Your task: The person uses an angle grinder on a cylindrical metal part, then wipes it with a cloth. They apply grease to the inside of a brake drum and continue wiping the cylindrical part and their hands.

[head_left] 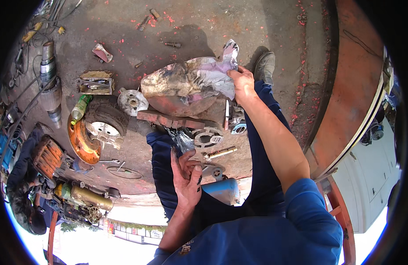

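My right hand (242,86) grips the pale lilac end of a dirty, grease-stained rag (168,81). The rag stretches leftward over a round brownish metal disc (186,106), hiding part of it. My left hand (186,179) is raised over my left thigh with nothing in it. Its index finger points up, the other fingers are half bent, and dark grease marks the skin. Nearest to it lie a crumpled silvery plastic bag (182,140) and a round metal part with a central hole (207,138). A reddish-brown bar (170,119) lies just below the disc.
A knife (227,115) lies near my right leg. To the left are a grey hub (132,101), a tool box (95,83), a green bottle (81,107), an orange rim (84,143) and a heavy shaft (50,88). An orange metal structure (351,88) curves along the right.
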A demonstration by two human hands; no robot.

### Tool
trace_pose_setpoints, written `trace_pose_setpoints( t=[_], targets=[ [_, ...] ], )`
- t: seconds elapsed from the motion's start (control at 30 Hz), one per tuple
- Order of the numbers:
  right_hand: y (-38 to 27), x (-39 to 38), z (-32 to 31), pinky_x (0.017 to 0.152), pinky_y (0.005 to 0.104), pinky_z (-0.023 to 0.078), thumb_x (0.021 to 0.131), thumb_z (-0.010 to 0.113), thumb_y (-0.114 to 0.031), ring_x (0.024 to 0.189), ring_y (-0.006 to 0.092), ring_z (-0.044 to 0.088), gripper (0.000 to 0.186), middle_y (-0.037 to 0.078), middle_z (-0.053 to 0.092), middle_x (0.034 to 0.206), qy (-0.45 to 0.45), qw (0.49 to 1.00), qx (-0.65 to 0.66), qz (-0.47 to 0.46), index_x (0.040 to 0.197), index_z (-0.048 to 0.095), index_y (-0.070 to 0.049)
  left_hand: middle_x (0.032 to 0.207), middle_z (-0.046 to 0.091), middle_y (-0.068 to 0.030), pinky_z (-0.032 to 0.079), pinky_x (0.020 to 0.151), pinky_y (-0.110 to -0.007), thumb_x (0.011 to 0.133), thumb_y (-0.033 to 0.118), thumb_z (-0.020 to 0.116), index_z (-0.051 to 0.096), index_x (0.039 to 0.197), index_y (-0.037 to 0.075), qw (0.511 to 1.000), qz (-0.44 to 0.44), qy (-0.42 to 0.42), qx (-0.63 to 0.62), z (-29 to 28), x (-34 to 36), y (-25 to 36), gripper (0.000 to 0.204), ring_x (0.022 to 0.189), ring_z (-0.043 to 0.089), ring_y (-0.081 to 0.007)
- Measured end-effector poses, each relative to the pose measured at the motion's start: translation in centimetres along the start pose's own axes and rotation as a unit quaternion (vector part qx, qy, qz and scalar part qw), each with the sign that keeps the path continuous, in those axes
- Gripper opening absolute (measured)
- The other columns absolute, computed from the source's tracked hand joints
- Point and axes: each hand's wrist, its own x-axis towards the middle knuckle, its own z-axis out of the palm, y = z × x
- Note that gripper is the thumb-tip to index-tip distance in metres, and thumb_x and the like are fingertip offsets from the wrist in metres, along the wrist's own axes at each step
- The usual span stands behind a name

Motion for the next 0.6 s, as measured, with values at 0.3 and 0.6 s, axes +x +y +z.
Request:
trace_pose_setpoints(
  t=[0.3, 0.6],
  targets=[
    [-35.9, -47.0, -1.7, 0.074, 0.0247, 0.047, 0.091, 0.060, 0.002, 0.083, 0.0047, 0.057, 0.015, 0.001, 0.066, 0.091, -0.258, 0.920, -0.061, -0.288, 0.103, 0.069, 0.002, 0.148, 0.046, -0.0250, 0.033, 0.114, -0.048, 0.091, 0.034, 0.075, 0.005, 0.161, 0.003, 0.965, 0.238, -0.107, -0.016, 8.0, -17.4, 34.5, 0.104, 0.139, 0.044, -0.0338],
    [-60.5, -65.1, -12.2, 0.085, 0.0454, 0.051, 0.090, 0.063, -0.007, 0.099, 0.0391, 0.065, 0.031, 0.023, 0.065, 0.105, -0.299, 0.780, -0.250, -0.489, 0.119, 0.061, 0.006, 0.128, 0.065, -0.0143, 0.056, 0.095, -0.036, 0.092, -0.007, 0.060, 0.040, 0.145, -0.002, 0.913, 0.248, -0.102, -0.308, 27.0, -33.7, 56.0, 0.056, 0.112, 0.067, -0.0233]
  ],
)
